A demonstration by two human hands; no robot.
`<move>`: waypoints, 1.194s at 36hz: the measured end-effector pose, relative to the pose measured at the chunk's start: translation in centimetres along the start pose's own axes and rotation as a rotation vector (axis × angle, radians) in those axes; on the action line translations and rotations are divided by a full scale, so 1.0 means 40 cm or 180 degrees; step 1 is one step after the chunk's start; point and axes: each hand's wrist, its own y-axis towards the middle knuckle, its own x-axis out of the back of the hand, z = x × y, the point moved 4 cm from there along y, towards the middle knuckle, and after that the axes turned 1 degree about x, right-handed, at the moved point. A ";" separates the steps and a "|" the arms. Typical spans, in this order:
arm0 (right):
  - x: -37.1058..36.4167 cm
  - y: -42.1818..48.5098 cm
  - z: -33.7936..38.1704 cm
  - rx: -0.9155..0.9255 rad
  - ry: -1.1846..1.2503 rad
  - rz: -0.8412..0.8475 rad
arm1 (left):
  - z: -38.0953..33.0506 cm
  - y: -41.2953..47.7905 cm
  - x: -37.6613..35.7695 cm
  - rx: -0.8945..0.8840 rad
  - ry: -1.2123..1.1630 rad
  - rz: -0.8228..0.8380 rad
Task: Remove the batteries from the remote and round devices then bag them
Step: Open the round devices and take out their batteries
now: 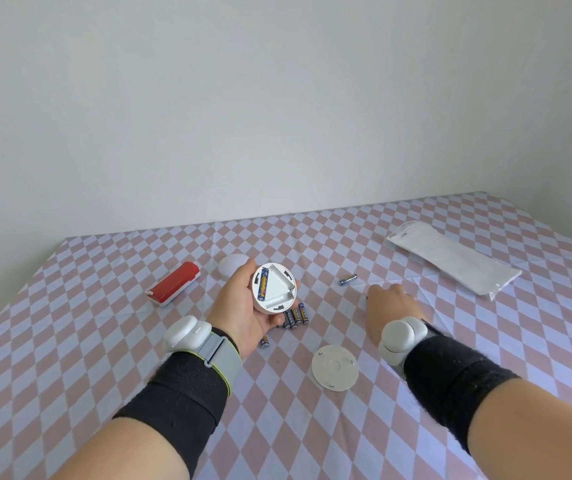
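Risks as I see them:
- Last cell (262, 287) sits in the left slot of the round device (274, 287), whose open side is tilted up. If it springs out on prying, it drops toward the battery pile (294, 317) or rolls across the tablecloth (104, 341).
- Loose battery (348, 279) lies alone, just past the right fingertips. It is round and on a smooth cloth, so a nudge could send it rolling.
- Stray cell (264, 341) is half hidden under the left wrist and easy to miss when bagging.
- Bag (450, 261) is well beyond the right hand, so loose cells could drop on the way over.

Hands:
- Left hand (239, 303): fingers curled under and around the round device, thumb on its top rim, firm hold. The remaining cell lies on the thumb side.
- Right hand (390, 306): palm down near the cloth, fingers curled away from me. There is a dark speck at the thumb side; can't tell if it holds anything.

Lid (335, 367) lies between the wrists. Second round device (230, 266) and red remote (172, 284) are beyond the left thumb.
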 end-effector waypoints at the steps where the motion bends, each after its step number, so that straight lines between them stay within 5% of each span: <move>1: 0.002 -0.001 0.006 -0.0020 0.0128 -0.0051 | -0.001 -0.001 0.001 -0.0001 0.0011 -0.0010; 10: 0.052 -0.077 0.153 0.1181 0.1321 -0.0532 | -0.013 -0.014 0.017 -0.0063 -0.0035 -0.0186; 20: 0.102 -0.159 0.248 0.2260 0.1762 -0.0670 | -0.035 -0.052 0.031 -0.0161 -0.0026 -0.0241; 36: 0.134 -0.200 0.255 0.2324 0.2195 -0.0983 | -0.052 -0.112 0.029 -0.0242 0.0106 -0.0205; 43: 0.139 -0.184 0.258 0.1713 0.3257 -0.0313 | -0.064 -0.128 0.009 -0.0252 0.0105 -0.0316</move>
